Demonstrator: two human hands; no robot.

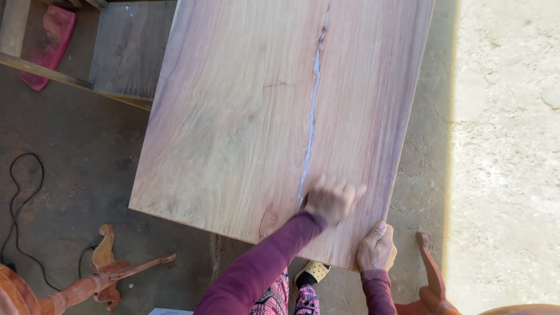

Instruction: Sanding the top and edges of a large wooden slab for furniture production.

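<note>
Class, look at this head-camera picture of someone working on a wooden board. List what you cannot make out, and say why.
- Head view: the left hand on the wooden board is motion-blurred; whether it holds anything is unclear.
- What supports the board: hidden under it.
- Right hand: fingers hidden under the board's corner.
- Carved wooden legs: cut off by the bottom edge.

Single view, head-mounted, looking steeply down, almost plumb. Close range: wooden panel (274, 111) fills most of frame centre, tilted clockwise, far edge cut off at top. Both hands at bottom edge, left hand (331, 199) blurred on the panel, right hand (376, 248) at its near corner. Floor (76, 175) visible left, sunlit concrete (507, 146) right. Own foot in a yellow sandal (312, 272) directly below lens. Carved wooden legs (111, 274) clipped at lower corners. No second view; no overlap to record.
</note>
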